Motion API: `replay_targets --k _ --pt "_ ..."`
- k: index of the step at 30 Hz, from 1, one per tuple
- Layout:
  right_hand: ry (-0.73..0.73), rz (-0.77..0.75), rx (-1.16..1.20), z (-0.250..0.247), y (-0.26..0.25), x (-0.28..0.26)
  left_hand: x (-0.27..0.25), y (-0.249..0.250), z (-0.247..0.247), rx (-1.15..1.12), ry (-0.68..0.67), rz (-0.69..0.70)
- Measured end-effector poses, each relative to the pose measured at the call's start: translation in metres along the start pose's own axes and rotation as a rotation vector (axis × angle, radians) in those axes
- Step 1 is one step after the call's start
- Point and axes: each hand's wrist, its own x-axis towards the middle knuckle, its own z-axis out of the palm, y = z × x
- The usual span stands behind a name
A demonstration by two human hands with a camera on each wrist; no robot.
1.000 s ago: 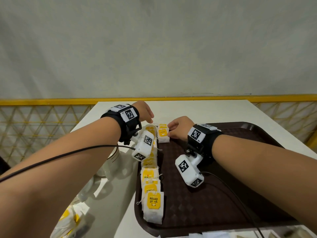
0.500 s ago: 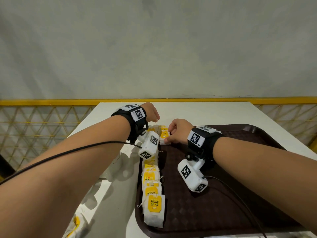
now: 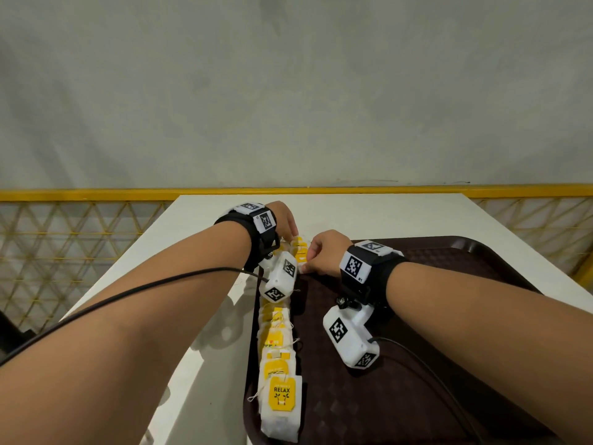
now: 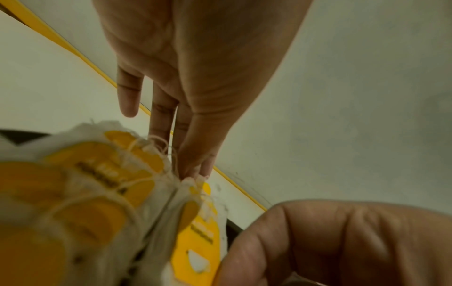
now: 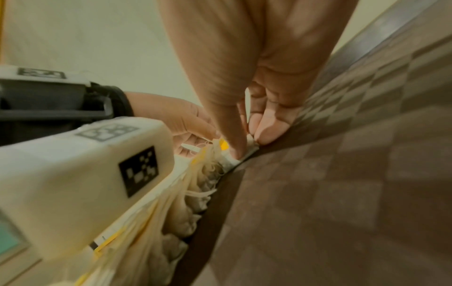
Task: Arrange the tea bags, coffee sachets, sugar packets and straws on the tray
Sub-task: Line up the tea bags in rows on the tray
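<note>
Pinching the far white paper tea bag with its yellow tag (image 3: 301, 252) between our left hand (image 3: 284, 220) and right hand (image 3: 324, 252) at 12 o'clock of the overlapping row (image 3: 277, 348) along the brown plastic tray's (image 3: 417, 396) 9 o'clock rim, we judge loose strings could snag neighbours. Only "RELAX" reads, on the nearest tag (image 3: 281, 395).

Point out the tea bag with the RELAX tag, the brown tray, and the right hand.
RELAX tea bag (image 3: 281, 396): head view, on its yellow tag.
brown tray (image 3: 401, 396): head view, bare patterned floor near the front.
right hand (image 3: 324, 253): head view, on the back of the hand.
</note>
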Motion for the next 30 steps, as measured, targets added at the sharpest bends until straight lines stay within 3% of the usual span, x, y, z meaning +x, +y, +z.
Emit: replay_targets --k 10,17,23,30 --pt "0.002 0.020 -0.017 0.0018 -0.0038 -0.0024 0.0016 0.0021 -0.0006 0.009 -0.029 -0.005" --pt "0.083 -0.002 0.024 -0.0033 -0.0051 -0.0076 -0.0010 -0.0017 -0.0027 -0.005 -0.004 -0.012" --pt "0.104 -0.005 0.036 -0.0018 -0.0036 -0.0081 -0.0037 -0.0013 -0.0036 -0.043 0.092 -0.050" --pt "0.052 -0.013 0.002 -0.0003 -0.0060 -0.0091 -0.0026 0.0050 -0.0003 0.092 -0.009 -0.114"
